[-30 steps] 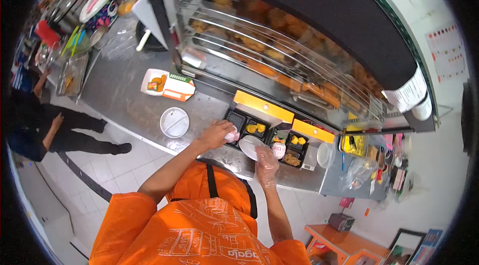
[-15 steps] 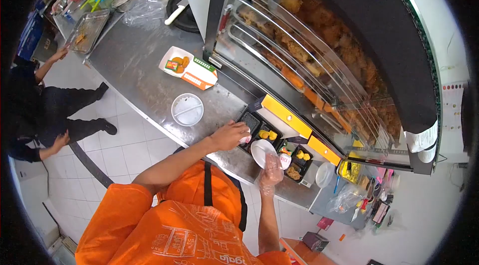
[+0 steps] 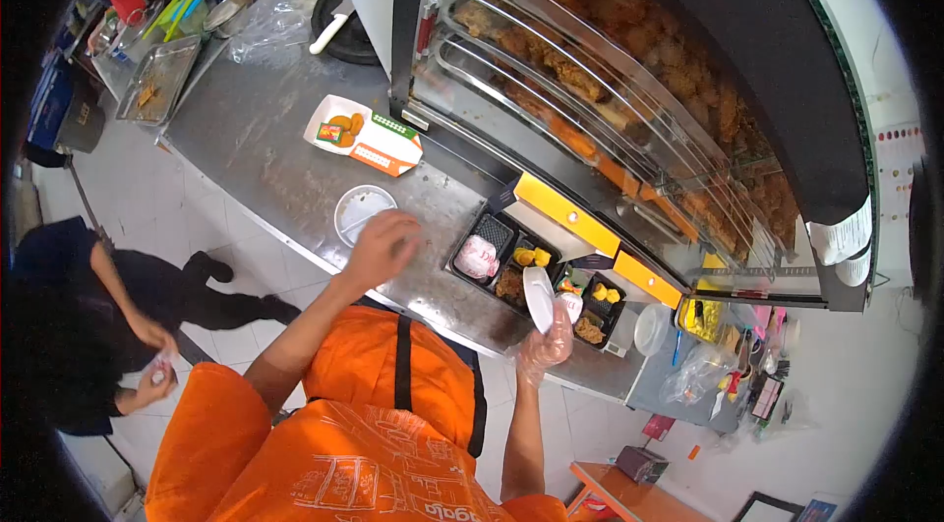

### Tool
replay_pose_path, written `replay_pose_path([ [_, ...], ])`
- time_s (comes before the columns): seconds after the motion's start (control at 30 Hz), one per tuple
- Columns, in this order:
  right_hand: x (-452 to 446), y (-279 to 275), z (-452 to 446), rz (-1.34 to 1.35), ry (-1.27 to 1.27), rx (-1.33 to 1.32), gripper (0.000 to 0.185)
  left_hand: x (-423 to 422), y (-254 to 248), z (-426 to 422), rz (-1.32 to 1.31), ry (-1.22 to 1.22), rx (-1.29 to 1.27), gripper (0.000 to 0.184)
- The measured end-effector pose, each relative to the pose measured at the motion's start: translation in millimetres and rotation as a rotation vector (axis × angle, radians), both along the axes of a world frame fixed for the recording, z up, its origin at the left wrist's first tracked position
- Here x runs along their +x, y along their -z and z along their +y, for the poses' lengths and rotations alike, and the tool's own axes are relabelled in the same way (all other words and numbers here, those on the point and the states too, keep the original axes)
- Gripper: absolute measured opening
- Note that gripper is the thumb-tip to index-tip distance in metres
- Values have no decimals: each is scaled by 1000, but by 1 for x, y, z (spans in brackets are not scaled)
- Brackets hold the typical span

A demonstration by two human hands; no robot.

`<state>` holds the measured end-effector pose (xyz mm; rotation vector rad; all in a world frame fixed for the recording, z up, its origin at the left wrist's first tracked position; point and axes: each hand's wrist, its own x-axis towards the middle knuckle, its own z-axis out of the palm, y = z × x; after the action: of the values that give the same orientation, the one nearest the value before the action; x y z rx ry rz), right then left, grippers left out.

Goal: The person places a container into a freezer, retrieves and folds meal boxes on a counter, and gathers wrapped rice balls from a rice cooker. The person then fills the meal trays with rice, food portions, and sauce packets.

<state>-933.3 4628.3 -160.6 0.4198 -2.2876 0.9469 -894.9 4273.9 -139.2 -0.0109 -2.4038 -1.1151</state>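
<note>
My left hand [image 3: 382, 252] is bare, its fingers apart, over the near edge of a round white bowl [image 3: 356, 200] that has a bar across it. In my right hand [image 3: 548, 343], which wears a clear plastic glove, is a small white bowl [image 3: 538, 296], tipped on its side above the food trays. A black compartment tray [image 3: 460, 266] holds a white-and-pink wrapped packet [image 3: 478, 258], yellow pieces [image 3: 532, 257] and fried food [image 3: 509, 286], partly hidden by the bowl. Beside it, a second black tray [image 3: 617, 311] contains another printed round packet [image 3: 569, 304], yellow pieces and fried food.
A paper food box [image 3: 388, 141] with nuggets lies on the steel counter [image 3: 251, 144]. Behind the trays stands a glass display case [image 3: 590, 119] of fried chicken. A knife [image 3: 332, 30] rests farther back. At left, a person in dark clothes [image 3: 88, 316] stands on the floor.
My left hand has let go of the wrapped packet in the tray and moved left to the round bowl. My right hand has tipped its bowl. The person at left has moved nearer.
</note>
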Motion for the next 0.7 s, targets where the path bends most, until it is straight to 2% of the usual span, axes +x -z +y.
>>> replay_pose_path([
  [0.1, 5, 1, -1, 27, -22, 38, 47, 20, 10, -25, 45, -342, 42, 23],
  [0.13, 6, 4, 2, 67, -126, 60, 48, 27, 15, -32, 33, -467, 33, 22],
  [0.23, 8, 9, 7, 182, -74, 67, 47, 30, 22, -39, -41, -795, 117, 22],
  [0.27, 13, 12, 7, 63, -65, -35, 44, 35, 20, -39, -84, -894, 163, 22],
  [0.37, 16, 8, 12, -5, -113, 260, 41, 46, 56, -45, -180, -959, 313, 30],
  [0.43, 14, 10, 6, 40, -91, 122, 39, 50, 86, -54, -251, -897, 331, 29],
  [0.5, 16, 21, 7, 51, -43, -51, 37, 60, 92, -56, -306, -868, 333, 29],
  [0.6, 15, 6, -1, -41, 124, -10, 39, 56, 103, -52, -311, -850, 324, 27],
  [0.63, 15, 2, -2, -99, 166, -21, 40, 56, 112, -56, -349, -842, 390, 27],
  [0.67, 11, 3, -4, -166, 328, 11, 44, 58, 120, -60, -395, -832, 456, 27],
  [0.7, 8, 2, -5, -117, 365, -84, 42, 61, 128, -62, -438, -825, 521, 27],
])
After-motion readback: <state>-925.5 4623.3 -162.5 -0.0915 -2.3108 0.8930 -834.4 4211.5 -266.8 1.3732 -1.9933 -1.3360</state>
